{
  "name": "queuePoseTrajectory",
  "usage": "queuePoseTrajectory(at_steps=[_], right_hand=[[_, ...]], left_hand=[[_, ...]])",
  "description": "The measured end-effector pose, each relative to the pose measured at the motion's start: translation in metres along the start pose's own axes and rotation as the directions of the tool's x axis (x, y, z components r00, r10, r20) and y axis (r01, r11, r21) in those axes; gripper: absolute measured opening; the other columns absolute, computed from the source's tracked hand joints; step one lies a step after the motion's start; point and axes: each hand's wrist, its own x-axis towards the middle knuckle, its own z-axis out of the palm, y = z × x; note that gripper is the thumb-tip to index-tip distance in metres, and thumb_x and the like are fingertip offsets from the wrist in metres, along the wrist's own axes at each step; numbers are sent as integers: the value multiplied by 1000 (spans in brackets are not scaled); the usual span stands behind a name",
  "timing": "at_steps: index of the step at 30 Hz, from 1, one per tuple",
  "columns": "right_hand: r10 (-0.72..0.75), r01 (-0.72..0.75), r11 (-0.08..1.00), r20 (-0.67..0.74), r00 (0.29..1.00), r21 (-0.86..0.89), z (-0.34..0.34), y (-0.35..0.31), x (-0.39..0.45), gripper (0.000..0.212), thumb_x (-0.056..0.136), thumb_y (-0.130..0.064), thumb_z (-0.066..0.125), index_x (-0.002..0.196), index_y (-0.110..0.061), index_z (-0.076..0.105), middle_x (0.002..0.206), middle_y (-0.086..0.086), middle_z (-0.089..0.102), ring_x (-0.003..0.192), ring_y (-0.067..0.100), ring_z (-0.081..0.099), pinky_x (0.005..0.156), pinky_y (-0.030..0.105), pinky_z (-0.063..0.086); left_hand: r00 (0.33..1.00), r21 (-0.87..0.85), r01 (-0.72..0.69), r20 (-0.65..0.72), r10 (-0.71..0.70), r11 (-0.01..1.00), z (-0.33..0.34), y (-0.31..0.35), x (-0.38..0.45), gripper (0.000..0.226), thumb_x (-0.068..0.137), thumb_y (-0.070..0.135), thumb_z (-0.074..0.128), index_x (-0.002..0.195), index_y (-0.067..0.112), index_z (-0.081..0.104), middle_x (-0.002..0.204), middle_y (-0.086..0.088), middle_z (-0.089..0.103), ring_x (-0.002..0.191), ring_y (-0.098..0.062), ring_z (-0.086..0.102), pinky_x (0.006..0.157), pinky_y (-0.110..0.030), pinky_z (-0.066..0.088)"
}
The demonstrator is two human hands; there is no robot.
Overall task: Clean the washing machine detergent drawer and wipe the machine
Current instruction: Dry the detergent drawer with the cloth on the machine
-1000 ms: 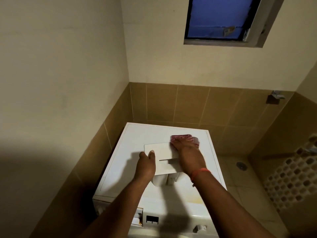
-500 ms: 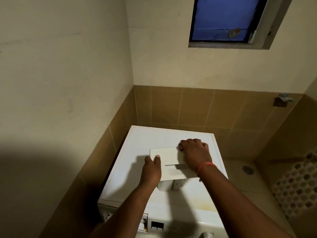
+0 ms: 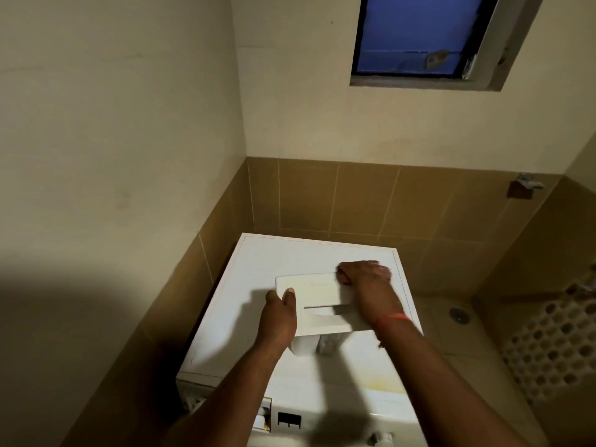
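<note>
Two hands worked over the white washing machine (image 3: 258, 317) that stood in a tiled corner. The detergent drawer (image 3: 319, 304) lay on the machine's flat top with its white front panel facing up, a thin slot running across the middle of that panel, and its compartment ends just showing under the near edge. The left hand (image 3: 280, 312) held the drawer at its left edge: the thumb lay on top of the panel and the fingers were curled round the side beneath it. The right hand (image 3: 364, 279) rested at the drawer's far right corner with its fingers curled tightly downward; a sliver of reddish cloth (image 3: 374, 262) showed at the knuckles, motion-blurred, so how much of it the fingers clamped could not be told. An orange band (image 3: 392, 318) circled the right wrist. On the machine's front, below the left forearm, the drawer's opening (image 3: 265, 414) stood vacant beside a small dark display (image 3: 289, 419). Brown tiles (image 3: 354, 198) covered the lower walls, a floor drain (image 3: 458, 314) sat to the right, and a window (image 3: 416, 33) showed blue high on the back wall.
</note>
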Motion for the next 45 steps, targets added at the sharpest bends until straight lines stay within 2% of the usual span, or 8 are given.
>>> queuePoseTrajectory(at_steps=[5, 12, 17, 22, 27, 33, 42, 45], right_hand=[[-87, 90, 996, -117, 989, 24, -7, 27, -37, 39, 93, -4, 58, 128, -20, 64, 134, -3, 60, 128, 20, 50, 111, 33, 38], [62, -53, 997, -171, 983, 59, -6, 11, -122, 89, 56, 28, 44, 130, -19, 62, 135, -11, 55, 132, 15, 43, 110, 26, 39], [63, -84, 992, -202, 977, -98, -9, -31, -109, 56, 64, -1, 33, 99, -26, 69, 113, -7, 65, 111, 25, 56, 90, 39, 46], [-135, 136, 983, 17, 991, -121, 10, -72, -92, 52, 62, 0, 39, 99, -30, 62, 105, -12, 63, 108, 18, 54, 102, 42, 29], [14, -26, 947, -40, 999, -320, -10, -43, -89, 49, 62, -16, 27, 87, -30, 67, 86, -7, 66, 91, 27, 61, 83, 44, 46], [-9, 17, 966, 30, 999, -259, 6, -93, -80, 35, 55, -8, 53, 81, -29, 66, 80, -6, 66, 84, 26, 63, 79, 50, 46], [120, -96, 896, 27, 992, -434, -17, -40, -70, 24, 90, -26, 46, 98, -29, 68, 109, 4, 49, 99, 31, 47, 75, 39, 36], [100, -66, 921, 69, 993, -385, -4, -75, -70, 18, 60, -14, 71, 73, -27, 70, 85, 3, 54, 76, 29, 54, 57, 35, 32]], left_hand=[[1000, -16, 1, -18, -2, 1000, 3, -1, 1, 46, 103, 39, 37, 133, 4, 39, 128, -17, 56, 108, -33, 55, 82, -35, 46], [1000, -43, 19, 0, -19, 999, 4, -4, 4, 36, 102, 42, 38, 121, 12, 42, 114, -12, 57, 96, -31, 54, 87, -44, 52], [999, -54, 39, 13, -38, 998, 3, -2, 3, 30, 101, 44, 37, 110, 16, 38, 104, -10, 56, 85, -30, 54, 72, -35, 46], [999, -19, 44, 13, -43, 999, 0, 2, -4, 41, 101, 44, 36, 121, 8, 37, 113, -21, 59, 98, -38, 59, 83, -48, 52], [997, -40, 61, 50, -59, 997, -2, 5, -8, 42, 102, 44, 34, 128, 11, 36, 115, -14, 57, 103, -36, 58, 89, -49, 51], [996, -67, 75, 46, -72, 995, -3, 6, -8, 46, 102, 43, 35, 134, 10, 34, 120, -18, 59, 105, -36, 59, 90, -50, 51], [996, -49, 55, 71, -51, 997, 5, 7, -11, 42, 102, 44, 33, 129, 11, 35, 119, -14, 58, 104, -36, 58, 87, -47, 52], [996, -50, 53, 69, -49, 997, 7, 6, -9, 36, 102, 44, 34, 118, 13, 36, 115, -17, 60, 103, -35, 59, 88, -50, 52]])
